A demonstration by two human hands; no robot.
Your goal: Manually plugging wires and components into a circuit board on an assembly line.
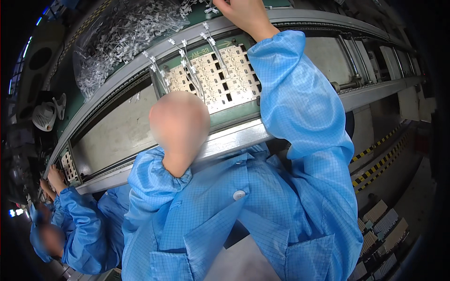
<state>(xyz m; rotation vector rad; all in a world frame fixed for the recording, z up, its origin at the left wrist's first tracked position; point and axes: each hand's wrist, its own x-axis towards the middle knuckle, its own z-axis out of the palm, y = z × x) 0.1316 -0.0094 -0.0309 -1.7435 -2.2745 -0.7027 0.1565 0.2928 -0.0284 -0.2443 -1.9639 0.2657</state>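
Observation:
A panel of white circuit boards (pixel 234 70) with black cut-outs lies in a green carrier (pixel 234 119) on the conveyor. Several white cables with small plugs (pixel 187 68) lie across the panel and its far edge. My left hand (pixel 180 119) is over the panel's near left corner, beside the cable ends; it is blurred, so its fingers and anything in them cannot be made out. My right hand (pixel 246 16) reaches past the far rail, near loose white plugs at the top edge. The picture's edge cuts it off, hiding most of its fingers.
A clear plastic bag (pixel 126 44) heaped with white cables lies beyond the far rail. The near metal rail (pixel 234 140) runs before me. Farther left, a person in blue works at another board panel (pixel 69 166). A small white fan (pixel 44 116) stands at left.

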